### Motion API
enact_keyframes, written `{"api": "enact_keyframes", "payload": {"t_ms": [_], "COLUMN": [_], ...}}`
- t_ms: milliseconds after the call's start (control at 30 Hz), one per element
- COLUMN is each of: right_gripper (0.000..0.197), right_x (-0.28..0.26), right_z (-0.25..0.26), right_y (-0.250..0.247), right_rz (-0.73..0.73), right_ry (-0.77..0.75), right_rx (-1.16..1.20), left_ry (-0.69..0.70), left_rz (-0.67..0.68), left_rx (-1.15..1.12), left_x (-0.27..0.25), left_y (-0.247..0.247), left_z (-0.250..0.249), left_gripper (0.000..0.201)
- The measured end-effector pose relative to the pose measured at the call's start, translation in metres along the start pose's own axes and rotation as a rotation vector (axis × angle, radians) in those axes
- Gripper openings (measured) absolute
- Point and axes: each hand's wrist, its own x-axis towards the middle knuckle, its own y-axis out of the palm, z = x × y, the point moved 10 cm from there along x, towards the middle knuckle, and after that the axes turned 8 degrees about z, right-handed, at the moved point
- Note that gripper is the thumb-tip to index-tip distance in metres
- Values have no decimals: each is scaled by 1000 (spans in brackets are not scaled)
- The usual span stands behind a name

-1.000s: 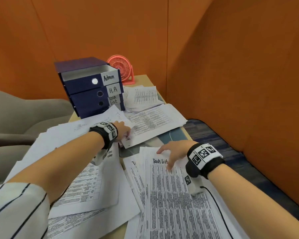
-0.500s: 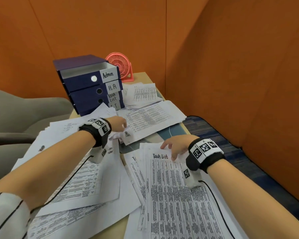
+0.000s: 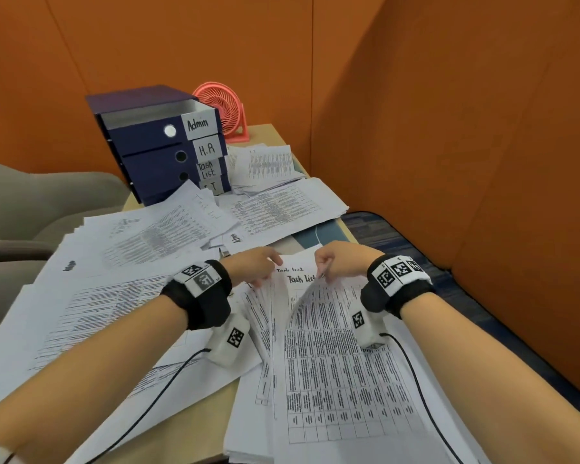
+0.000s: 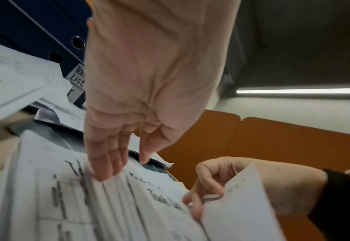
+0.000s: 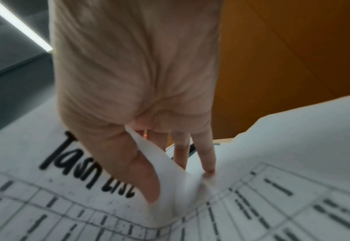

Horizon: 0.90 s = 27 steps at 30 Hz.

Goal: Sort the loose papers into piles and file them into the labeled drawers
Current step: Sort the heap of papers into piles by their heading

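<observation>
Since a second ago the left hand (image 3: 253, 267) has left the far Admin sheets and come across to the near pile, and the right hand (image 3: 340, 262), then lying flat on that pile, has lifted the top sheet's far edge. The right grip now pinches the top Task List sheet (image 3: 332, 346) between thumb and fingers, bowing it upward. The left grip is relaxed, its straight fingers (image 4: 105, 164) pressing on the far edges of the fanned Task List pile (image 3: 265, 329) at the near right of the bench (image 3: 181, 426).

The drawer unit (image 3: 154, 142) stands at the far left of the bench, with labels Admin, H.R, Task List and a lowest one half hidden by papers. Its top drawer (image 3: 148, 117), marked Admin, is pulled out; what it holds cannot be seen. The lower drawers are pushed in. An Admin pile (image 3: 282, 209) lies right of the unit, a smaller stack (image 3: 268, 165) beyond it, and loose papers (image 3: 98, 283) cover the left. A pink fan (image 3: 223, 107) stands behind the unit.
</observation>
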Motion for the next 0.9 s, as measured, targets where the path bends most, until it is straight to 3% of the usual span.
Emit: {"api": "enact_keyframes", "payload": {"t_ms": [67, 200, 300, 367, 433, 467, 533, 600, 633, 700, 767, 833, 900], "right_gripper": [25, 18, 43, 67, 75, 72, 46, 13, 16, 26, 27, 20, 12], "right_x": [-6, -12, -8, -5, -3, -2, -2, -4, -4, -9, -14, -14, -7], "right_z": [-2, -6, -8, -5, 0, 1, 3, 2, -4, -11, -17, -16, -16], "right_y": [0, -2, 8, 11, 10, 10, 5, -4, -9, -20, -29, -29, -24], "right_rz": [-13, -36, 23, 22, 9, -3, -54, -131, -165, -225, -272, -259, -236], "right_ry": [-12, -5, 43, 58, 41, 34, 2, -23, -15, 12, 37, 50, 25], "right_rx": [-9, 18, -6, -30, -16, -8, -1, 23, 33, 55, 58, 33, 45], "left_ry": [-19, 27, 33, 47, 101, 143, 235, 258, 225, 165, 122, 75, 52], "left_rz": [-45, -39, -46, -78, -121, -105, 72, 288, 320, 183, -45, -83, -109], "left_rx": [135, 263, 350, 418, 414, 347, 96, -105, -153, -135, 150, 400, 470], "left_x": [-2, 0, 7, 9, 8, 8, 6, -4, -7, -4, 3, 11, 22], "left_y": [-3, 3, 8, 10, 12, 16, 34, 48, 46, 22, -9, -12, -12], "left_z": [3, 2, 1, -3, -11, -14, -19, -24, -23, -20, -17, -12, -7], "left_gripper": [33, 49, 55, 46, 25, 15, 9, 18, 31, 46, 42, 41, 46]}}
